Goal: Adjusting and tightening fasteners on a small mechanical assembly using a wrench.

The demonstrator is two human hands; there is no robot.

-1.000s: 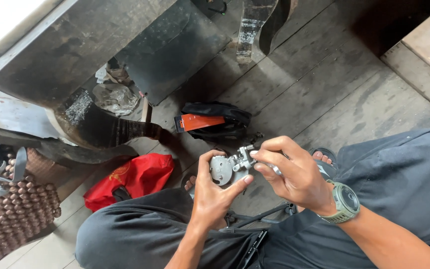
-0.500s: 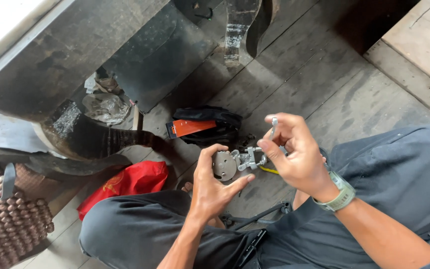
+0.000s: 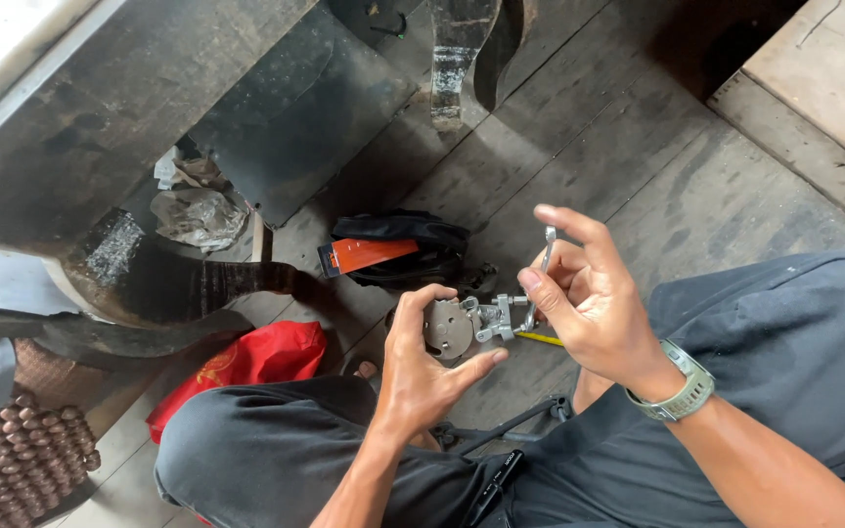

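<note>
My left hand (image 3: pixel 421 372) grips a small grey metal part (image 3: pixel 454 328) with a round plate and a bracket on its right side. My right hand (image 3: pixel 589 293), with a green watch on the wrist, holds a thin silver wrench (image 3: pixel 540 274) upright; its lower end sits on the bracket. Both hands hover above my knees in dark trousers, over the grey floor.
A black pouch with an orange tool (image 3: pixel 398 252) lies just beyond the hands. A red bag (image 3: pixel 251 362) is at left, a beaded mat (image 3: pixel 17 460) at far left. Dark metal body panels (image 3: pixel 149 127) rise behind. A yellow-tipped tool (image 3: pixel 540 338) lies on the floor.
My right hand has swung the wrench up from low beside the part to nearly upright. My left hand keeps its hold on the part.
</note>
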